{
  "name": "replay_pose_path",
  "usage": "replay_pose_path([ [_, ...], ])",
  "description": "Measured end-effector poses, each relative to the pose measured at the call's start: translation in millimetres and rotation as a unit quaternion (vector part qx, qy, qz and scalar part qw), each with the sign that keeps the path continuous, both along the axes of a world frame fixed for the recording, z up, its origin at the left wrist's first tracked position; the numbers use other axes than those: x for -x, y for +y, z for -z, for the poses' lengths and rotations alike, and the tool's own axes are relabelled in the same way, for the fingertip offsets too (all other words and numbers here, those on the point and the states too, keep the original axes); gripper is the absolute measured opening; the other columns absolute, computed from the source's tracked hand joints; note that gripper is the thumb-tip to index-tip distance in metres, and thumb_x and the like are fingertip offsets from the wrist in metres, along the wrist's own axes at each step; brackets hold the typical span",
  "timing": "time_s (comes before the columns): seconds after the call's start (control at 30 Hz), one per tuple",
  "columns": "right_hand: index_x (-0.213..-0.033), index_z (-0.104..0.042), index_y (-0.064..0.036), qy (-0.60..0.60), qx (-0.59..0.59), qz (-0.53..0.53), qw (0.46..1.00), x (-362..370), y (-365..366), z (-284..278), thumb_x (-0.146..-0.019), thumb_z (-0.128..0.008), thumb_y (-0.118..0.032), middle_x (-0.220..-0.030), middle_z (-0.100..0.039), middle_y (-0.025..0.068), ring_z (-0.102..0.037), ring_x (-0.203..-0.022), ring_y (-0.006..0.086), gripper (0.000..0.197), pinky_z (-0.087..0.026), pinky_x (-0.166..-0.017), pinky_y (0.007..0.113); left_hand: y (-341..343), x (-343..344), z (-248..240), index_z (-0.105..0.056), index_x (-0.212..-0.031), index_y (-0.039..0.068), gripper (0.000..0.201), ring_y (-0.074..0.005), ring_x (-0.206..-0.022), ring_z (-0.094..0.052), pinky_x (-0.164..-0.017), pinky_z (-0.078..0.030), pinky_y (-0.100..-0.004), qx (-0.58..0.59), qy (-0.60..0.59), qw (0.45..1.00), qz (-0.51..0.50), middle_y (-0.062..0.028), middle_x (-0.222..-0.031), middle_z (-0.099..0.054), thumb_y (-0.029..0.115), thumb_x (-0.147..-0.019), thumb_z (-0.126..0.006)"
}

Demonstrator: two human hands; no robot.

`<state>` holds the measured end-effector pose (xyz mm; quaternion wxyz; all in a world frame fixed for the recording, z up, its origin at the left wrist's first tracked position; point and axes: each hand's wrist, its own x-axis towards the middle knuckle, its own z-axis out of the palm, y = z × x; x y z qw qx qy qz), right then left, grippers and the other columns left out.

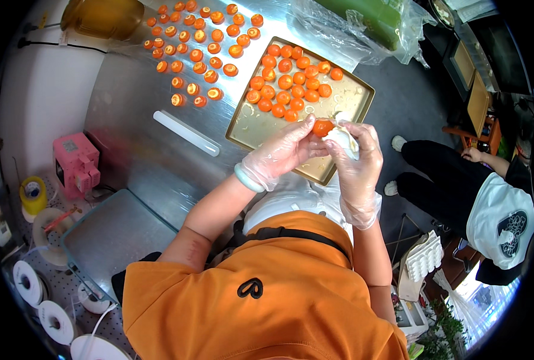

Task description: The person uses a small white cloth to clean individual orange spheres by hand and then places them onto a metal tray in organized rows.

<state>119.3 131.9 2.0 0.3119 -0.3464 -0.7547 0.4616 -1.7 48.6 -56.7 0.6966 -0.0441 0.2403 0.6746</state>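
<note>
Left hand [283,149] holds orange fruit [322,128], right hand [361,165] apparently white cloth [342,141].

Shiny silver steel table [123,114]. Directly on it: small round orange fruits [196,55] in loose rows, translucent white flat bar [186,133], gold rectangular metal tray [346,99].

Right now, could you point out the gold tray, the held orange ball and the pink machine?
Gold tray [249,127]: head view, bare floor near its left corner.
Orange ball [322,127]: head view, its visible middle.
Pink machine [74,168]: head view, middle of its body.
</note>
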Motion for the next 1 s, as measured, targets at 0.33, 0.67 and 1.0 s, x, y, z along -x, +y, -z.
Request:
replay_pose_path([
  [0.33, -0.095, -0.063, -0.0015, -0.062, -0.076, 0.028, 0.995, -5.6, 12.5, 2.9, -0.072, -0.071, 0.007, -0.089, -0.059, 0.0065, -0.057, -0.075, 0.0152, 0.026, -0.047, -0.067, 0.026, -1.3, 3.0, 2.7, -0.047, -0.128, -0.001, 0.050, -0.0264, -0.115, -0.055, -0.098, -0.045, -0.0357, 0.004, -0.017, 1.000, 0.026, -0.0168, -0.129, -0.053, 0.040, -0.101, -0.038],
  [0.67, -0.099, -0.061, 0.0005, -0.076, 0.032, 0.020, 0.996, -23.6, 7.5, 36.4, -0.078, -0.065, 0.006, -0.095, -0.060, 0.0095, -0.060, -0.091, 0.0200, 0.022, -0.047, -0.083, 0.029, -16.8, 32.6, 10.7, -0.039, -0.135, -0.002, 0.047, -0.0219, -0.114, -0.054, -0.094, -0.047, -0.0328, 0.029, -0.045, 0.996, -0.074, -0.0192, -0.136, -0.046, 0.029, -0.100, -0.045],
  [1.0, -0.128, -0.055, -0.0031, -0.270, 0.083, -0.070, 0.957, -28.4, 6.3, 55.7, -0.080, -0.068, -0.012, -0.142, -0.035, 0.0295, -0.047, -0.124, 0.0351, 0.050, -0.040, -0.101, 0.036, -19.8, 57.3, -0.1, -0.048, -0.127, 0.000, 0.037, -0.0201, -0.112, -0.055, -0.097, -0.046, -0.0309, 0.009, 0.090, 0.990, -0.113, -0.0155, -0.130, -0.051, 0.011, -0.093, -0.057],
])
